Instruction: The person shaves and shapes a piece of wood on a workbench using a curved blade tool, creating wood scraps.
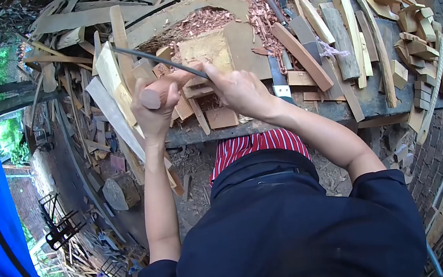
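My left hand [151, 117] is closed around a rounded piece of reddish wood [151, 98], its flat round end turned toward me. The wood's narrower part reaches across to the right. In my right hand [242, 94] is one end of a long, thin dark file [155, 58], gripped between the fingers. It slants up and left over the wood piece and seems to lie against it; exact contact is hard to make out. Beneath both hands stands a pale wooden block [202, 49] on the workbench [198, 136]. The handle of the file is hidden by my fingers.
Reddish shavings [264, 23] cover the back of the bench. To the right lie a saw-like blade with a white handle end [283, 92], a reddish bar [302, 56] and several planks. Stacked offcuts [419, 46] fill the far right. Long boards [115, 114] lean at the left.
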### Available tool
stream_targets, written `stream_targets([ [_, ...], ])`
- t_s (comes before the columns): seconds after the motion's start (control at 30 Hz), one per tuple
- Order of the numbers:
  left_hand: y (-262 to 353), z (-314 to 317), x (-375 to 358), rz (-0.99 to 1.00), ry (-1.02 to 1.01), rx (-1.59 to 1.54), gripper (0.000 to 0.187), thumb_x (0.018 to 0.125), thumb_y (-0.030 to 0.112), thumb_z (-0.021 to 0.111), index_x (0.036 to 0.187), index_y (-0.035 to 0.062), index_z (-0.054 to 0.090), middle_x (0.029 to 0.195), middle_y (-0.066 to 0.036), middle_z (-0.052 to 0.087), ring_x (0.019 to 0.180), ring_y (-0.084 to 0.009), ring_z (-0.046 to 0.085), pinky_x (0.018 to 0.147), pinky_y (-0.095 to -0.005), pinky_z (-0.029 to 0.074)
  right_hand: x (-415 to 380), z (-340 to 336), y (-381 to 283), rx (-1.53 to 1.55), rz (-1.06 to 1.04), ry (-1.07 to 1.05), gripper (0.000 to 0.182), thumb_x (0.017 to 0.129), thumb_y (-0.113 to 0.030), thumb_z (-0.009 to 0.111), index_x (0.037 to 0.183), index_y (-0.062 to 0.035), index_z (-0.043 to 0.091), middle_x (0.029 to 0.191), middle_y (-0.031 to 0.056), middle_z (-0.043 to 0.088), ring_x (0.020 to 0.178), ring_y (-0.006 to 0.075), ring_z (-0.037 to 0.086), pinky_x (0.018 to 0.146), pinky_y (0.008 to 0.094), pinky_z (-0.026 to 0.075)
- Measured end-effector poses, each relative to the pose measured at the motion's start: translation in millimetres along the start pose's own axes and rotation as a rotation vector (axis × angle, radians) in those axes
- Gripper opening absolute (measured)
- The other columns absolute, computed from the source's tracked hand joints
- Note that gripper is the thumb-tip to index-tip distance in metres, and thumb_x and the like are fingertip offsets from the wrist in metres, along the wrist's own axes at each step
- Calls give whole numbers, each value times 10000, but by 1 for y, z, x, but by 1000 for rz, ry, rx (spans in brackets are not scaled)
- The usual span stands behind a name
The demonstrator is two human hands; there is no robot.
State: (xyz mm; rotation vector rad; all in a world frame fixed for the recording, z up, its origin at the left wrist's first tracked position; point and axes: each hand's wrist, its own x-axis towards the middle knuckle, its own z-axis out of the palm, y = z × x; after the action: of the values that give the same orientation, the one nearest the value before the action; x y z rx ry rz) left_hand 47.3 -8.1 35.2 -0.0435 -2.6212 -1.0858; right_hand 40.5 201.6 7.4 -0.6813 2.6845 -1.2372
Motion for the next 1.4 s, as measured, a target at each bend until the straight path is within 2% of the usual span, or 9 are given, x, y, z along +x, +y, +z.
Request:
stream_targets([
  [0.07, -9, -2, -1, 52, 5, 63, 388, 729, 304, 783, 839, 20, 541, 706, -84, 584, 676, -175, 607, 620, -312, 491, 0, 39, 61, -156, 141, -156, 316, 877, -96, 460, 1192, -101, 432, 721, 212, 647, 676, 413, 649, 543, 527, 488],
  [0.17, -14, -4, -5, -10, 22, -25, 372, 742, 283, 772, 848, 23, 528, 703, -73, 571, 670, -158, 586, 632, -311, 483, 10, 27, 79, -115, 102, 6, 277, 919, -149, 458, 1188, -85, 446, 718, 221, 637, 667, 409, 641, 539, 539, 477],
  [0.33, -2, 3, 2, -26, 35, -42, 337, 756, 248, 755, 840, 17, 524, 710, -64, 546, 656, -161, 546, 641, -299, 468, 12, -10, 16, 80, 71, 108, 203, 942, -193, 485, 1097, -74, 431, 688, 226, 623, 634, 415, 628, 532, 551, 438],
  [0.67, -4, 0, 24, 78, 114, -57, 335, 762, 177, 757, 980, 22, 554, 913, -40, 539, 826, -187, 568, 781, -287, 464, 4, 39, 56, -144, -56, 7, 369, 864, -92, 438, 1234, -94, 444, 699, 206, 638, 650, 407, 640, 552, 544, 485],
  [0.73, 5, -2, 21, -45, -119, -152, 315, 763, 137, 762, 974, 30, 555, 948, -52, 543, 875, -157, 563, 805, -273, 460, 2, 37, 58, -120, -6, -10, 334, 900, -130, 443, 1231, -88, 442, 700, 208, 637, 658, 425, 633, 557, 551, 474],
  [1.07, 12, -7, 9, -156, -247, -232, 366, 775, 119, 769, 1021, 38, 509, 994, -62, 550, 915, -136, 556, 805, -262, 464, 1, -4, 3, 126, -20, 150, 249, 952, -197, 472, 1148, -55, 414, 676, 198, 622, 626, 447, 602, 536, 557, 441],
  [1.13, 6, -8, 10, -103, -234, -229, 362, 778, 113, 765, 1019, 39, 505, 1004, -72, 556, 931, -152, 563, 826, -271, 468, -7, 35, 46, -119, 107, -128, 188, 924, -146, 428, 1097, -70, 434, 740, 219, 642, 718, 406, 650, 577, 541, 489],
  [1.27, -6, -17, 7, -161, -250, -342, 331, 795, 105, 738, 1037, 53, 517, 1070, -87, 551, 1024, -166, 544, 918, -296, 437, 2, 31, 78, -116, 161, 28, 280, 923, -130, 417, 1196, -70, 421, 737, 207, 641, 707, 404, 652, 586, 531, 501],
  [1.4, -6, -17, 9, -98, -327, -324, 359, 769, 99, 768, 1019, 59, 513, 1076, -109, 565, 1030, -198, 560, 923, -310, 442, 7, -2, 24, 23, 103, 152, 188, 960, -189, 474, 1068, -43, 426, 617, 227, 581, 588, 426, 604, 506, 536, 437],
])
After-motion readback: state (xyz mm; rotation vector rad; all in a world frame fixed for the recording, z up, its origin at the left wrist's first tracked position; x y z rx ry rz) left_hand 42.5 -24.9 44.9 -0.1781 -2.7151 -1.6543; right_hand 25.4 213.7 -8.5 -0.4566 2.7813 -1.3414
